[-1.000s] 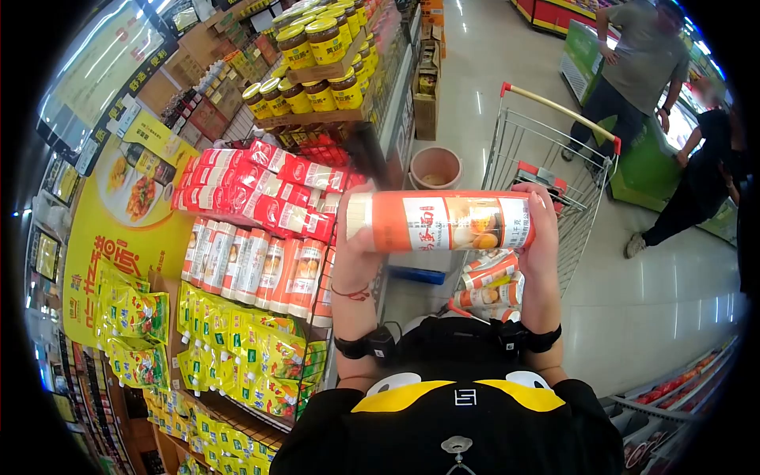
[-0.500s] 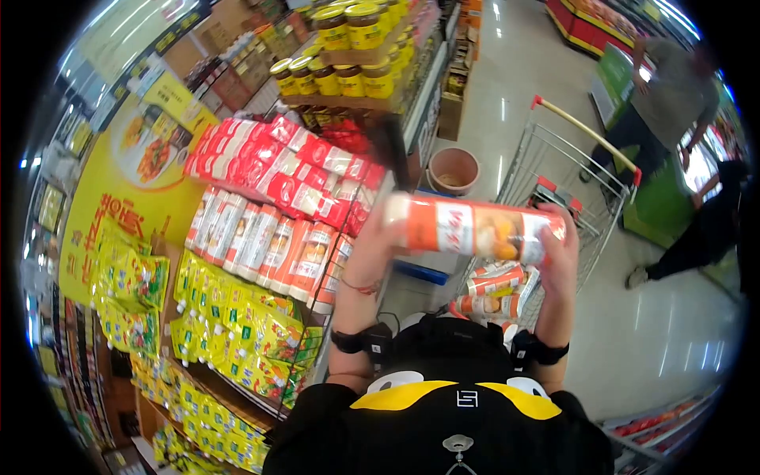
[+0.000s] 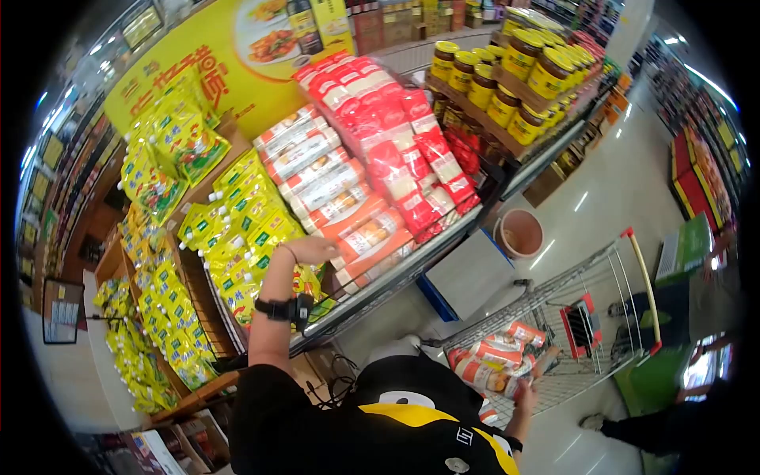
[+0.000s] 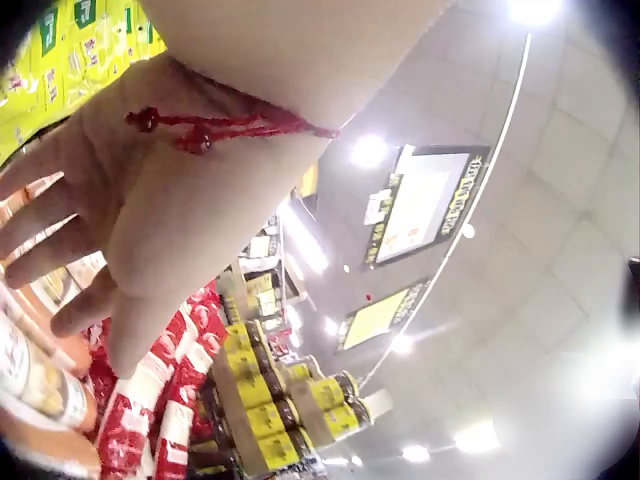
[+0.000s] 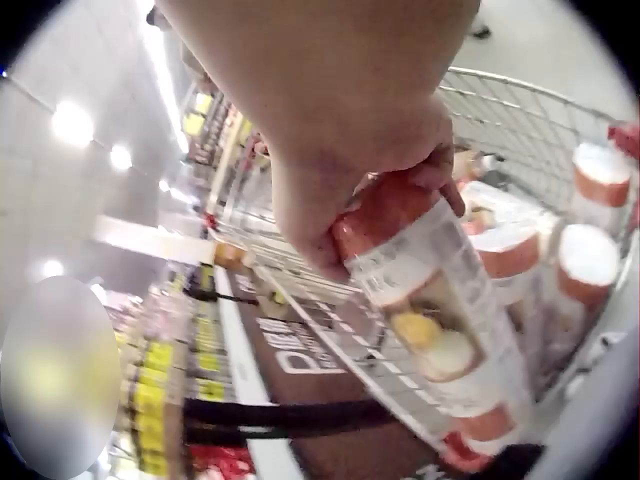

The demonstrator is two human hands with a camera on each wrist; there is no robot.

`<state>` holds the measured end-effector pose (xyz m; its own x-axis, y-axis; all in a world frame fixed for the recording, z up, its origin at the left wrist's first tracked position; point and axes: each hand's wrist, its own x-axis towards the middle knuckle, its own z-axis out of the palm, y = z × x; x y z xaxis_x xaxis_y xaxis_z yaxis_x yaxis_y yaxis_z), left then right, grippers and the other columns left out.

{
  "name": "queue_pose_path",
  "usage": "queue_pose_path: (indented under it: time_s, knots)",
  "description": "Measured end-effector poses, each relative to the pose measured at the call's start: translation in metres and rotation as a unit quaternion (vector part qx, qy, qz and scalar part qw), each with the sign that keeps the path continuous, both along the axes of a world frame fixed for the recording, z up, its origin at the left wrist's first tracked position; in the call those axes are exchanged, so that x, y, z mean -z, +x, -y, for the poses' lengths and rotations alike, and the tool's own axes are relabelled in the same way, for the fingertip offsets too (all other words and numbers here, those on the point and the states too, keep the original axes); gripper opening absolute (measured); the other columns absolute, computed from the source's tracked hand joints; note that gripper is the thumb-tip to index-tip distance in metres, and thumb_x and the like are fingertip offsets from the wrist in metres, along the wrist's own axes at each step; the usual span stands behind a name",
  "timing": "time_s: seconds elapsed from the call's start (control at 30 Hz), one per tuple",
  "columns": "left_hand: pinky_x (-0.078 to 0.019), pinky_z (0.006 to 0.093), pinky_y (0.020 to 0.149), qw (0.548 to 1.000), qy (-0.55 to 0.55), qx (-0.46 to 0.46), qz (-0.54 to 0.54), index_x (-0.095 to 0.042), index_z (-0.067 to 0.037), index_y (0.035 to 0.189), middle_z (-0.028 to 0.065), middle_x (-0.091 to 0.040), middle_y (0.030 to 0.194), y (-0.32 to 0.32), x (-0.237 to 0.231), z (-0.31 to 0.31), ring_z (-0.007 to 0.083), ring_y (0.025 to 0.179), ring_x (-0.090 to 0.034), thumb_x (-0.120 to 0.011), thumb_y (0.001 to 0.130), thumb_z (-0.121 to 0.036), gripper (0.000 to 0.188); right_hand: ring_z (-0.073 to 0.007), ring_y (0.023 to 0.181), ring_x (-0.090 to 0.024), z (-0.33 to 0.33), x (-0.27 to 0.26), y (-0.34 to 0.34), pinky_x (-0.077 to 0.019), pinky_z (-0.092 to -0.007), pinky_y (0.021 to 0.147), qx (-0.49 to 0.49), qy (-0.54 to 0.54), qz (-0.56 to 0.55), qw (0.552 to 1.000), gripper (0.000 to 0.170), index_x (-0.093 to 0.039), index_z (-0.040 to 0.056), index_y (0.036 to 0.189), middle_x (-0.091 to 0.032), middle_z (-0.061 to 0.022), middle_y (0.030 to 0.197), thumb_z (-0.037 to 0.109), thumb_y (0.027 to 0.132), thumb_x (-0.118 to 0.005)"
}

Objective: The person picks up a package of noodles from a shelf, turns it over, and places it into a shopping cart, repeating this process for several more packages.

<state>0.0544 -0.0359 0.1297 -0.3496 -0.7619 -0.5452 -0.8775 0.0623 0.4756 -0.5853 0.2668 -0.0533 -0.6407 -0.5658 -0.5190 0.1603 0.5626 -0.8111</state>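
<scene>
In the right wrist view my right hand point(image 5: 370, 190) grips one end of an orange-and-white cylindrical pack of noodles point(image 5: 445, 335), which hangs tilted down inside the shopping cart point(image 3: 586, 356). Several similar noodle packs point(image 3: 507, 348) lie in the cart around it. My left hand point(image 3: 315, 249) reaches over the display shelf with its fingers extended, nearest to the row of noodle packs point(image 3: 368, 235) there. Between the left palm point(image 4: 100, 180) and those packs, the left wrist view shows nothing held.
Yellow pouches point(image 3: 245, 214) fill the shelf left of the noodles; red-and-white bags point(image 3: 380, 119) are stacked behind. Jars with yellow lids point(image 3: 546, 71) stand farther right. A pink bucket point(image 3: 518, 233) and a grey-topped box point(image 3: 469, 273) sit between shelf and cart. A person stands beyond the cart.
The noodle pack both hands held in front of me is now in the right hand, down in the cart. My left hand has let go and moved to the shelf. The view has turned left.
</scene>
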Motion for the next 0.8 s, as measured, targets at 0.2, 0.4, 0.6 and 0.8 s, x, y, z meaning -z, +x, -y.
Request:
queue_pose_path:
  time_s: [0.2, 0.4, 0.6, 0.8]
  knots:
    - [-0.0442, 0.0374, 0.094, 0.947, -0.243, -0.201, 0.053, -0.047, -0.003, 0.127, 0.0206, -0.057, 0.117, 0.068, 0.06, 0.09, 0.0345, 0.108, -0.055, -0.067, 0.076, -0.041, 0.067, -0.0248, 0.079, -0.063, -0.049, 0.024, -0.01, -0.0473, -0.0338, 0.053, -0.016, 0.095, 0.143, 0.985, 0.028, -0.056, 0.0046, 0.099, -0.058, -0.0069, 0.083, 0.017, 0.076, -0.065]
    - [-0.0359, 0.0455, 0.104, 0.92, -0.185, -0.264, 0.223, -0.035, -0.013, 0.136, 0.0114, -0.034, 0.14, 0.084, 0.117, 0.126, 0.0319, 0.127, -0.038, -0.072, 0.066, -0.037, 0.083, -0.0311, 0.089, -0.063, -0.095, 0.112, -0.047, -0.0494, -0.0405, 0.069, -0.445, 0.205, -0.161, 0.857, 0.039, -0.059, 0.0039, 0.106, -0.063, -0.0145, 0.094, 0.025, 0.075, -0.07]
    - [-0.0321, 0.0558, 0.102, 0.882, -0.135, -0.302, 0.337, -0.04, -0.016, 0.131, 0.0042, -0.039, 0.135, 0.044, 0.079, 0.132, 0.0257, 0.128, -0.037, -0.075, 0.062, -0.033, 0.08, -0.0275, 0.084, -0.062, -0.078, 0.111, -0.009, -0.0506, -0.041, 0.068, -0.26, 0.252, 0.064, 0.93, 0.039, -0.057, 0.0038, 0.109, -0.062, -0.0141, 0.098, 0.029, 0.08, -0.064]
    - [-0.0404, 0.0484, 0.099, 0.907, -0.088, -0.316, 0.263, -0.035, -0.014, 0.135, 0.0082, -0.046, 0.131, 0.045, 0.062, 0.12, 0.0298, 0.121, -0.048, -0.077, 0.058, -0.038, 0.091, -0.0243, 0.074, -0.06, -0.072, 0.081, 0.017, -0.0508, -0.0386, 0.06, -0.242, 0.233, 0.085, 0.938, 0.032, -0.053, 0.0053, 0.108, -0.06, -0.0112, 0.093, 0.025, 0.083, -0.057]
